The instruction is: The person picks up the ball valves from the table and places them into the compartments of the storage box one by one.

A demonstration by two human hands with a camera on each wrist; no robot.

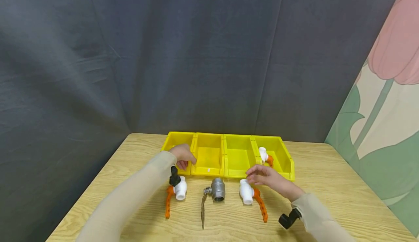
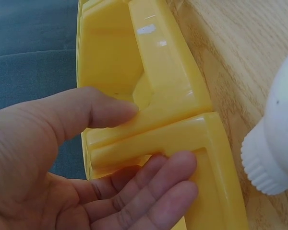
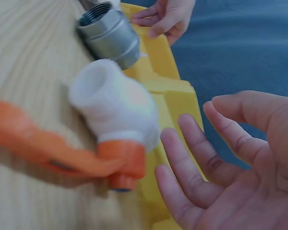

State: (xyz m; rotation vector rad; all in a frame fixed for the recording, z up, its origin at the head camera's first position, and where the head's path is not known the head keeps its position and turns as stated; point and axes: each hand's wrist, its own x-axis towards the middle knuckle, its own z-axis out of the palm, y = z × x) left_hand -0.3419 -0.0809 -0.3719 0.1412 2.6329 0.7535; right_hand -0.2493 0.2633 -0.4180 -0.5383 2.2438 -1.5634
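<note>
My left hand (image 1: 184,155) reaches over the leftmost yellow bin (image 1: 176,137), its thumb and loosely bent fingers (image 2: 170,191) on either side of the divider. No object shows between them. My right hand (image 1: 270,179) hovers beside a white ball valve (image 1: 246,192) with an orange handle, fingers (image 3: 175,148) spread and nothing in the palm. Another white ball valve (image 1: 180,189) with an orange handle lies on the table below my left wrist. Between the two white valves is a metal ball valve (image 1: 218,190) with a long lever.
Several yellow bins stand side by side across the back of the wooden table (image 1: 229,222). The rightmost bin (image 1: 284,162) contains a white valve (image 1: 263,154) with an orange handle. A dark curtain (image 1: 203,60) hangs behind; a flower-patterned panel (image 1: 386,125) borders the right side.
</note>
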